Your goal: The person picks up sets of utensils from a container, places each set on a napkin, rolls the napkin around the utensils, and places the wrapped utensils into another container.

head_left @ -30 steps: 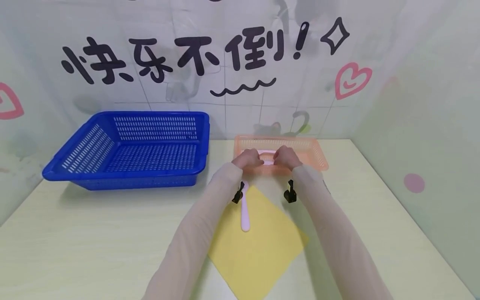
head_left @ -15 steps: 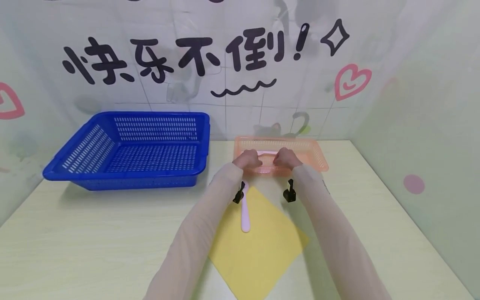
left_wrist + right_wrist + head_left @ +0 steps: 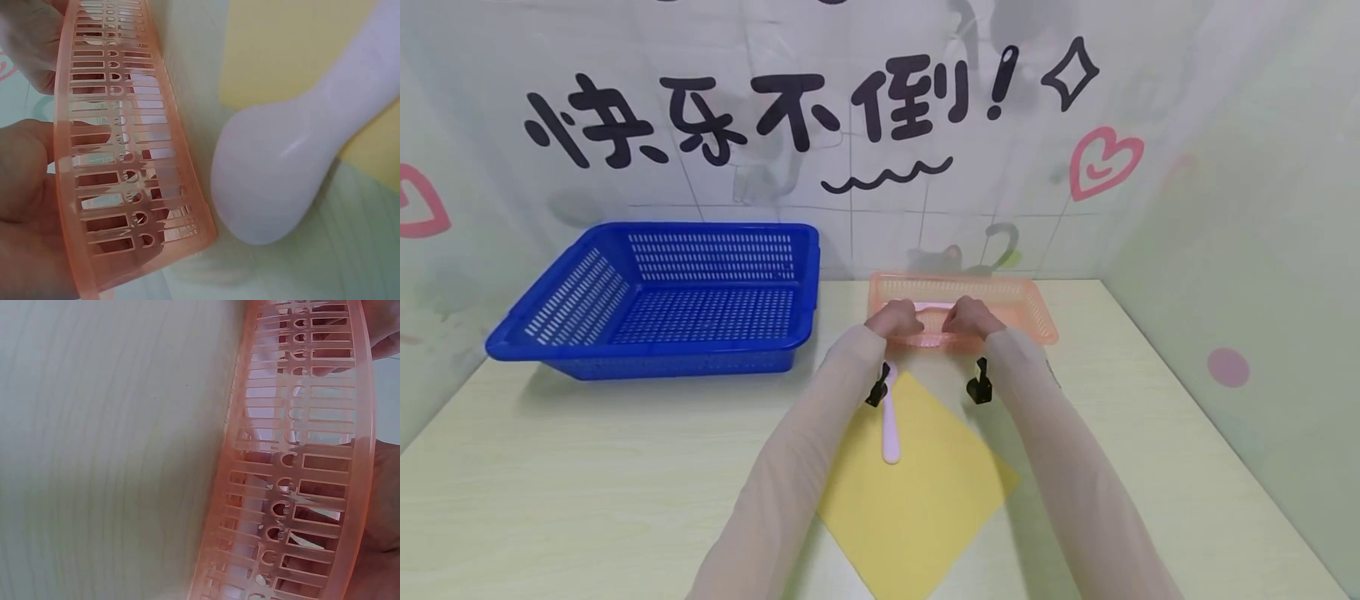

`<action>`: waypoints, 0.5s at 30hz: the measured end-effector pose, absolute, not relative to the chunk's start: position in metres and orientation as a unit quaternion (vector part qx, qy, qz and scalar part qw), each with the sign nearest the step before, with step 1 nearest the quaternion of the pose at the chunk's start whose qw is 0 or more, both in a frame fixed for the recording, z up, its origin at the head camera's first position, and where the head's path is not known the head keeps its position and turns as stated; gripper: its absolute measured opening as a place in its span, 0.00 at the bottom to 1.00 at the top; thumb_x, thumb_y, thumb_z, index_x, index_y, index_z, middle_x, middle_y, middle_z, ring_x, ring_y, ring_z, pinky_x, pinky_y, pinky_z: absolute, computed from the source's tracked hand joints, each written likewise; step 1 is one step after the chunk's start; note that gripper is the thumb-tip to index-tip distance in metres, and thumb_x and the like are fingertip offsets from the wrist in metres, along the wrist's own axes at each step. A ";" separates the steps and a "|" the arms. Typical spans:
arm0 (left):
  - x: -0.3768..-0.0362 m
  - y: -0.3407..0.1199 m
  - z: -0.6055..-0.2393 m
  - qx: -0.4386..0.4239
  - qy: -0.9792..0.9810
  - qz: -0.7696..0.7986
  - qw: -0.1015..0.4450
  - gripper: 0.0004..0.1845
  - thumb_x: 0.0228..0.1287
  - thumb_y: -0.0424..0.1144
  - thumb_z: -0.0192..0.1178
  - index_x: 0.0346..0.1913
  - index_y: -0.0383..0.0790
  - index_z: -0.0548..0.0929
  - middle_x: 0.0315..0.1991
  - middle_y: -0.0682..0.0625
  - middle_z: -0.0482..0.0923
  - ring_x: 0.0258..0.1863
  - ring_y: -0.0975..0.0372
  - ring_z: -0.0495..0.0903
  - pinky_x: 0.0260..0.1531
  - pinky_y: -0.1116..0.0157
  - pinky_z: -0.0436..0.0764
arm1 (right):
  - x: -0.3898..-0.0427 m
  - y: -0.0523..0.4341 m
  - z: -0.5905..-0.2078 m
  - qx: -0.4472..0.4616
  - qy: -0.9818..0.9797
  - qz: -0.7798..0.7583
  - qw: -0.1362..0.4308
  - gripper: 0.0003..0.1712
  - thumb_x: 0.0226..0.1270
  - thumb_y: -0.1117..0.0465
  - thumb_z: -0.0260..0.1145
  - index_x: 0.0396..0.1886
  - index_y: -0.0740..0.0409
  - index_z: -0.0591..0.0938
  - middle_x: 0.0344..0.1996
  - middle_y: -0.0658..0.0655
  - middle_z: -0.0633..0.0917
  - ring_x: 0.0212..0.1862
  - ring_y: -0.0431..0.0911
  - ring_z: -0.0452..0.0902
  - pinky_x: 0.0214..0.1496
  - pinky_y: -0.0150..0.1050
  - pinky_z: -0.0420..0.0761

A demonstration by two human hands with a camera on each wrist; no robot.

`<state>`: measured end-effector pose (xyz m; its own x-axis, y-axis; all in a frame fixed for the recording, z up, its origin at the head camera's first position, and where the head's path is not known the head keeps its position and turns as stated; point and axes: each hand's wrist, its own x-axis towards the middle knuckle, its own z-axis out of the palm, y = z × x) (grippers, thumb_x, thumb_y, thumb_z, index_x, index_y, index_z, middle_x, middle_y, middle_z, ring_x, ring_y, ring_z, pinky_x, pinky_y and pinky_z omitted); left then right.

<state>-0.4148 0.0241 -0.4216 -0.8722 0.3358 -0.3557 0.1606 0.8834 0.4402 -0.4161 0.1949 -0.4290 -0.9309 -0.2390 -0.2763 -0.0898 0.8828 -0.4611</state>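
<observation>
Both hands reach into a shallow orange slotted basket (image 3: pixel 1041 321) at the back of the table. In the head view my left hand (image 3: pixel 897 318) bends down at its left part. My right hand (image 3: pixel 972 317) faces it from the right, fingers bent. A smooth lilac bar (image 3: pixel 934 307) spans the gap between them. Through the slots in the left wrist view shows a lilac piece (image 3: pixel 150 112) near the basket's bottom, with fingers close to it. The basket wall partly hides the fingertips, so their grip cannot be made out. A lilac spoon (image 3: pixel 890 425) lies partly on a yellow cloth (image 3: pixel 925 492).
A large blue slotted basket (image 3: pixel 647 362) stands at the back left of the pale wooden table (image 3: pixel 625 475). Behind is a wall covering (image 3: pixel 880 225) with black lettering. Another wall (image 3: pixel 1262 292) borders the right side.
A lilac piece between the fingertips has moved down toward the basket's front wall. The hands have shifted only slightly; the spoon, cloth and baskets stay where they were.
</observation>
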 end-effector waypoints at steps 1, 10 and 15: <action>-0.414 0.024 -0.420 0.131 0.946 0.202 0.216 0.15 0.60 0.45 0.53 0.32 0.34 0.74 0.23 0.48 0.62 0.20 0.60 0.64 0.23 0.65 0.67 | -0.427 0.198 -0.437 -0.089 0.955 -0.224 0.171 0.07 0.55 0.61 0.64 0.32 0.59 0.84 0.34 0.57 0.84 0.36 0.48 0.75 0.38 0.40 0.76; -0.415 0.026 -0.425 0.110 0.955 0.211 0.176 0.07 0.57 0.38 0.54 0.30 0.36 0.73 0.23 0.47 0.64 0.20 0.59 0.67 0.20 0.66 0.68 | -0.426 0.199 -0.437 -0.135 0.959 -0.203 0.144 0.08 0.52 0.68 0.62 0.31 0.58 0.85 0.31 0.55 0.84 0.34 0.47 0.73 0.34 0.39 0.75; -0.406 0.025 -0.415 0.096 0.957 0.214 0.169 0.04 0.56 0.33 0.54 0.29 0.35 0.74 0.23 0.47 0.65 0.18 0.60 0.65 0.18 0.67 0.67 | -0.384 0.181 -0.395 -0.111 0.959 -0.221 0.136 0.08 0.51 0.72 0.62 0.32 0.61 0.84 0.32 0.57 0.83 0.34 0.48 0.73 0.36 0.38 0.75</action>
<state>-0.4062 0.0252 -0.4153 -0.9240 0.2571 -0.2830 0.1118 0.8895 0.4430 -0.3836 0.1813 -0.3952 -0.9386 -0.2726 -0.2114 -0.1524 0.8775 -0.4548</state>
